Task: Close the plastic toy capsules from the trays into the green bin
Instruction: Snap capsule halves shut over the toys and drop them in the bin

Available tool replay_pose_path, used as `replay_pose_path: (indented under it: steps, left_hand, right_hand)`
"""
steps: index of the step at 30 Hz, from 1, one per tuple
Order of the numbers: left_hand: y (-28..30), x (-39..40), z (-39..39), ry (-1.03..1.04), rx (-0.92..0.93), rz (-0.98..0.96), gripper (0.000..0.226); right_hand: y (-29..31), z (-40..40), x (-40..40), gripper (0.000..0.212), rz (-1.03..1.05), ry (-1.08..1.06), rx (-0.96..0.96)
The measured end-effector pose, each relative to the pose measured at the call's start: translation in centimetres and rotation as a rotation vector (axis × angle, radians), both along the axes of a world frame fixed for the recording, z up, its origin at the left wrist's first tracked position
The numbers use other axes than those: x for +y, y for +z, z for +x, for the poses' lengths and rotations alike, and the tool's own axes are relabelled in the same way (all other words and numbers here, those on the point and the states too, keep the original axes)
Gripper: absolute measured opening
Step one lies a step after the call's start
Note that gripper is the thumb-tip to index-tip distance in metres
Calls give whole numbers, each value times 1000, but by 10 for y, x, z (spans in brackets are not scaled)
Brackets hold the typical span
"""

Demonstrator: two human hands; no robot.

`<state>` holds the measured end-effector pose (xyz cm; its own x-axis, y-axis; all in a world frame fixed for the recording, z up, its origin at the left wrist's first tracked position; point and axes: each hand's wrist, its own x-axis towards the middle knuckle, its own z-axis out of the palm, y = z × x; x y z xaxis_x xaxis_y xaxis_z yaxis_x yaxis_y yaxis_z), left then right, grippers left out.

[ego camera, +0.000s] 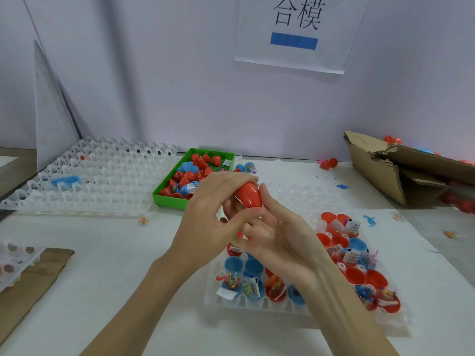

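Both hands, left [205,217] & right [277,235], w/ fingers clamped on a red capsule [248,195] held above the table, betw. the green bin [164,195] w/ red & blue capsules and the near tray [257,303] of open halves w/ toys inside.

Two bare forearms reach in from the near edge, ending in the left hand [205,219] and the right hand [280,237]. No sleeves, gloves, rings, watch or bracelets show. The fingernails are short and unpainted. The wrists are slender.
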<state>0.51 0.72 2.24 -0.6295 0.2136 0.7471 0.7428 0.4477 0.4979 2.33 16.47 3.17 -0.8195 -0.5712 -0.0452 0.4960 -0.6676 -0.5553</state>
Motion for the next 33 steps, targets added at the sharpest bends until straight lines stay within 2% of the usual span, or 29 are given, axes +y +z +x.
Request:
replay_pose_path:
  steps: [5,9,16,19,23,25,28,30,33]
  left_hand:
    - [-3,3,0,44,49,-36,43]
    - [-7,10,3,104,76,-17,35]
    - [-7,11,2,133,139,-57,38]
    - [-6,10,0,129,97,-97,40]
    - [-9,7,-1,79,20,-117,45]
    - [-10,6,-1,88,45,-144,48]
    - [-10,5,-1,131,133,-147,37]
    - [-11,5,-2,157,183,-154,32]
    - [-11,3,-4,185,211,-175,33]
  right_hand:
    - [-3,-2,2,59,17,-30,1]
    - [-5,-2,-2,49,36,-89,1]
    - [-3,-3,1,43,64,-148,21]
    - [-5,-3,0,42,106,-184,51]
    - [1,-2,6,46,280,-268,196]
    - [5,-2,10,44,321,-263,221]
    - [7,-1,8,46,387,-295,226]
    - [5,-1,4,52,384,-303,214]
    - [1,-1,2,48,351,-312,194]
